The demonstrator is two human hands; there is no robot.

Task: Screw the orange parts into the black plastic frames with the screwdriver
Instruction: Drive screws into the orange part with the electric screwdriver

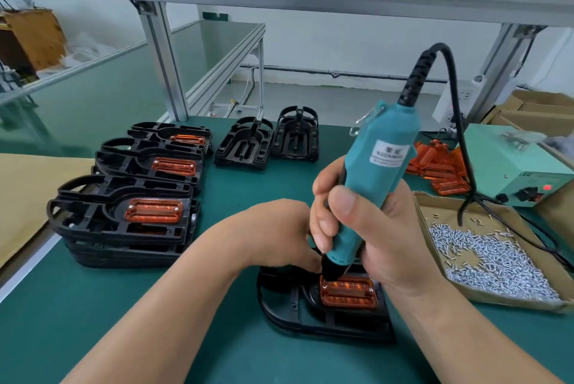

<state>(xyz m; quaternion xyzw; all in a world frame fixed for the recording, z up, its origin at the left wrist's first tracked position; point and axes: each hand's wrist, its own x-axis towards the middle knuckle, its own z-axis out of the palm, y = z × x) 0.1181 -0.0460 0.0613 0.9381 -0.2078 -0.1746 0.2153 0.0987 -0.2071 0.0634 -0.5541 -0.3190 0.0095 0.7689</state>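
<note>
Screwdriver (372, 172), gripped in the right hand (366, 228), met the orange part (349, 292) just beside the left hand (273, 231), whose hold on the frame (310, 318) was unclear.

Right hand (372, 228) fisted, left hand (273, 231) alongside.

Green bench (124, 306): stacked black frames (102, 228) fitted with orange parts (153, 210) occupy the left of the picture, two bare frames (267, 144) the upper centre, and one fitted frame (310, 318) the lower centre. At right lie loose orange pieces (441, 166), a cardboard tray of screws (497, 256) and a pale green power box (509, 163); brown paper (28, 197) lies far left.
</note>
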